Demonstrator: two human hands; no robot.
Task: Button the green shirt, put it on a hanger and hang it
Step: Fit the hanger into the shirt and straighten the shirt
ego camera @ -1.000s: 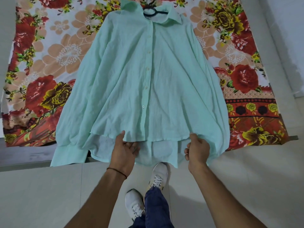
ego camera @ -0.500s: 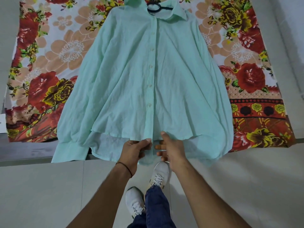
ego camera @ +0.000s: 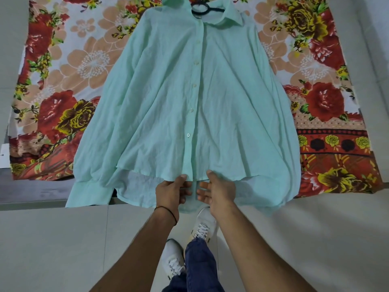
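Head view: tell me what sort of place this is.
Likely a home bedroom: a floral bedsheet, a green shirt on a hanger spread over it, and a tiled floor.

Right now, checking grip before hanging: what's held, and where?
Left hand pinches the green shirt by its front hem below the buttons; right hand only touches it.

We looked down on a bed [ego camera: 31, 192] spread with a red, peach and yellow floral sheet [ego camera: 63, 81], its grey edge meeting a pale tiled floor [ego camera: 63, 249] in soft light.
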